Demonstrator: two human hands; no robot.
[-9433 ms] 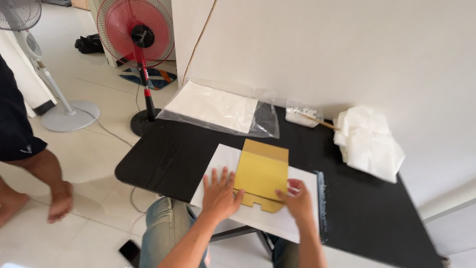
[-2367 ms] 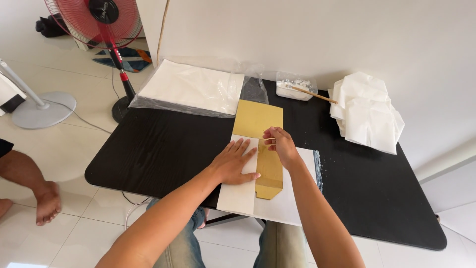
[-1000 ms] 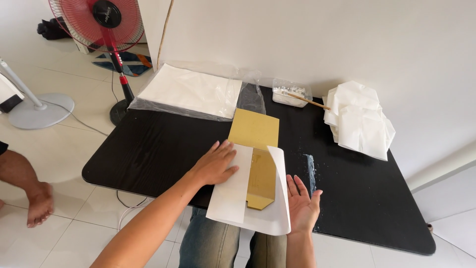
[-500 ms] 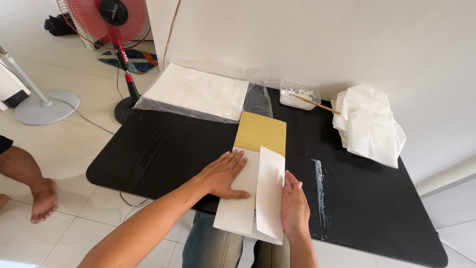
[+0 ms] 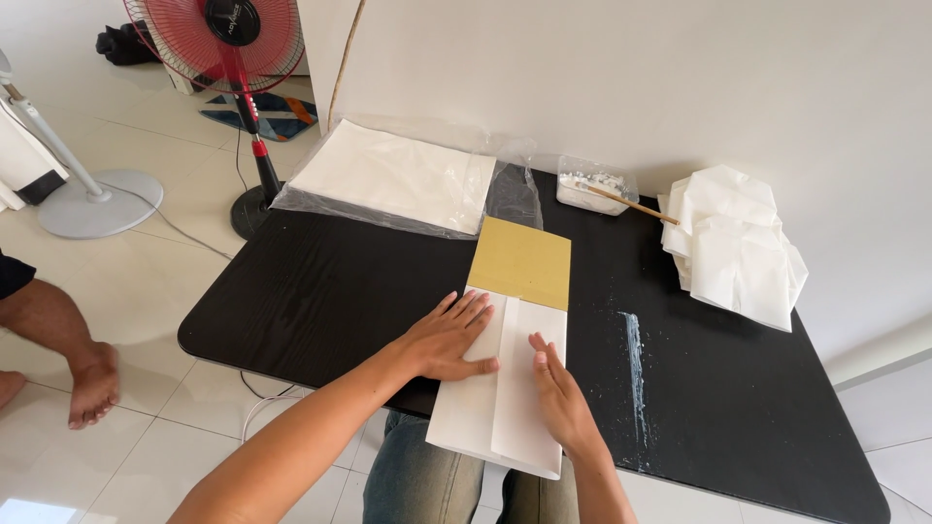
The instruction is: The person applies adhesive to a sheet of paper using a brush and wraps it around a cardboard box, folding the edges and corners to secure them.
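the left hand lies flat on the white paper, fingers spread out and open, holding nothing. the right hand lies flat on the same paper too, fingers straight and close together, pressing down on the folded flap. the paper is folded over a yellow card, and only the top part of the card shows; the rest is hidden under the paper. the paper sits at the near edge of the black table, and its bottom end hangs over the edge above the person's knees.

at the far left of the table lies a flat clear plastic bag with white sheets inside, and part of it sticks out past the table edge. beside it, near the wall, is a small clear tub with white stuff in it and a thin stick resting on it. to the right is a pile of folded white paper. a white smear runs down the table, just right of the right hand.

on the floor stands a red fan, cut off at the top. another person's foot shows at the left.
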